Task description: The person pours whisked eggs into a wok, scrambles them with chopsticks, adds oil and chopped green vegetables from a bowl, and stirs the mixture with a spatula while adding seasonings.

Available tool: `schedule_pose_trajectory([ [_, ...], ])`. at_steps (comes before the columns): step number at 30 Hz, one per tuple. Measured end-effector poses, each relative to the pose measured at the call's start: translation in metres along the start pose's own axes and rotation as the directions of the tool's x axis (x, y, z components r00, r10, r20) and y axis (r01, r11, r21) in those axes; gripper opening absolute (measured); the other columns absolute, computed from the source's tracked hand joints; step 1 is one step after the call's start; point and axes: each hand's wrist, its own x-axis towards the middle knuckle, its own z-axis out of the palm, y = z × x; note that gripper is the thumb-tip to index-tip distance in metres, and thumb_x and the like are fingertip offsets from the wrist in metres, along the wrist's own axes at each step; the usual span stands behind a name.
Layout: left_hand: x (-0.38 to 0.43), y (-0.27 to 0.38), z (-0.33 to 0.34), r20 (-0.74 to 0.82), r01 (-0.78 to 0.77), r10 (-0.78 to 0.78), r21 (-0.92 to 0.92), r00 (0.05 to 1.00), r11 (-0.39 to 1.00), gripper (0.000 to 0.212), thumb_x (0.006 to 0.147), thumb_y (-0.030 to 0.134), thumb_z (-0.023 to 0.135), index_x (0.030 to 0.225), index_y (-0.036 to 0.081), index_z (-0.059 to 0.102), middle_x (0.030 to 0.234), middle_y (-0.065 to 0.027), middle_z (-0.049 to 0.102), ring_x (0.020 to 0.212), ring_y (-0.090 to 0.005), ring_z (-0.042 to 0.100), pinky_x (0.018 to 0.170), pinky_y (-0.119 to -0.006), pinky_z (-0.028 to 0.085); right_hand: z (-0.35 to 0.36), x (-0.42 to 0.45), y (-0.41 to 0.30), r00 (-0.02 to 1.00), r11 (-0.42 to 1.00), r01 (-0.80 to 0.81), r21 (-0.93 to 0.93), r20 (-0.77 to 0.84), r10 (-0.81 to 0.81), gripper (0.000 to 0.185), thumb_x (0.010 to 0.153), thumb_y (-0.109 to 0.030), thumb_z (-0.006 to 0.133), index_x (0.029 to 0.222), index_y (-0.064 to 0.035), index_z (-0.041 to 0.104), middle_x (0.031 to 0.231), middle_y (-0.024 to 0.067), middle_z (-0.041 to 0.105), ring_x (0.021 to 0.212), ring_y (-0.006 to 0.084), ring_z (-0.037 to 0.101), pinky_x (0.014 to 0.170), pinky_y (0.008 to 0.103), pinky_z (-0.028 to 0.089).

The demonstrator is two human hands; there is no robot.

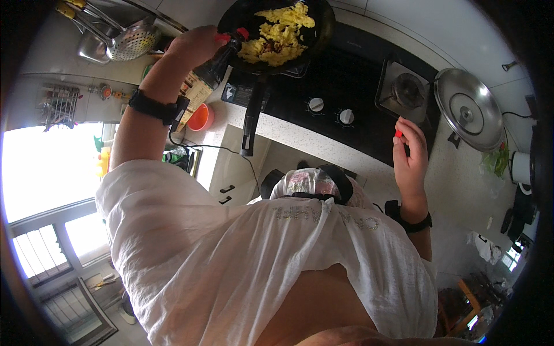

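Note:
My left hand (195, 45) grips a dark bottle (217, 65) with a red collar at its neck. The bottle is tilted, its mouth over the left side of a black frying pan (320, 30). Yellow scrambled egg (283, 36) lies in the pan, with a brown patch of liquid on the part nearest the bottle. The pan's black handle (254, 114) points towards me past the counter edge. Between the thumb and fingers of my right hand (410, 155) is a small red cap (398, 133), held above the front right of the gas hob (298, 101).
A bare right burner (407, 91) sits beside a steel pan lid (465, 113). On the left are a pink-orange bowl (201, 117), a patterned box (197, 93) and a hanging steel skimmer (132, 43). A cable (216, 147) crosses the counter edge. Green vegetables (497, 158) lie at right.

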Motion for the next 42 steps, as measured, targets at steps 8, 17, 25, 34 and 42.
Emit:
schedule_pose_trajectory([
  [8, 0.000, -0.007, -0.004, 0.001, 0.106, -0.107, -0.126, 0.994, 0.986, 0.041, 0.092, 0.042, 0.052, 0.104, 0.005, 0.063, 0.095, -0.0198, 0.067, 0.091, -0.0358, 0.065, 0.079, -0.044, 0.051, -0.004, 0.000, -0.003, 1.000, 1.000, 0.013, -0.006, 0.012, -0.013, 0.031, 0.086, 0.003, 0.058, 0.116, -0.0034, 0.060, 0.122, 0.0084, 0.056, 0.093, 0.0150, 0.057, 0.083, 0.0263, 0.048],
  [17, -0.028, -0.027, 0.022, -0.107, 0.165, -0.206, -0.306, 0.973, 0.938, 0.040, 0.090, 0.041, 0.054, 0.105, 0.005, 0.062, 0.091, -0.0203, 0.066, 0.082, -0.0345, 0.065, 0.072, -0.043, 0.051, 0.007, -0.004, -0.014, 0.999, 0.999, 0.019, 0.027, 0.030, -0.020, 0.032, 0.086, 0.002, 0.059, 0.118, -0.0038, 0.060, 0.122, 0.0088, 0.056, 0.094, 0.0151, 0.057, 0.083, 0.0264, 0.049],
  [25, -0.079, -0.022, 0.031, -0.265, 0.102, -0.446, -0.757, 0.855, 0.646, 0.035, 0.090, 0.037, 0.057, 0.105, 0.005, 0.062, 0.088, -0.0192, 0.064, 0.084, -0.0347, 0.061, 0.075, -0.038, 0.048, 0.020, -0.018, -0.042, 1.000, 0.999, -0.025, 0.029, -0.013, 0.025, 0.040, 0.084, 0.004, 0.061, 0.123, -0.0045, 0.055, 0.120, 0.0106, 0.057, 0.093, 0.0155, 0.059, 0.079, 0.0255, 0.050],
  [34, -0.179, 0.007, 0.010, -0.403, -0.299, -0.650, -0.915, 0.645, 0.271, 0.013, 0.095, 0.019, 0.056, 0.098, 0.007, 0.058, 0.068, 0.0051, 0.052, 0.052, -0.0010, 0.042, 0.043, -0.017, 0.032, 0.000, -0.024, -0.075, 0.973, 0.799, -0.220, 0.559, 0.064, 0.224, 0.038, 0.089, 0.006, 0.055, 0.126, 0.0010, 0.049, 0.126, 0.0110, 0.055, 0.111, 0.0159, 0.056, 0.094, 0.0277, 0.046],
  [42, -0.295, 0.084, -0.008, -0.628, -0.545, -0.317, -0.777, 0.711, 0.315, 0.026, 0.093, 0.014, 0.060, 0.113, -0.001, 0.053, 0.096, -0.0084, 0.063, 0.080, -0.0133, 0.060, 0.068, -0.025, 0.049, -0.057, -0.035, -0.106, 0.974, 0.684, -0.088, 0.724, 0.207, -0.094, 0.036, 0.091, -0.001, 0.058, 0.127, 0.0001, 0.051, 0.117, 0.0106, 0.060, 0.104, 0.0144, 0.060, 0.088, 0.0264, 0.050],
])
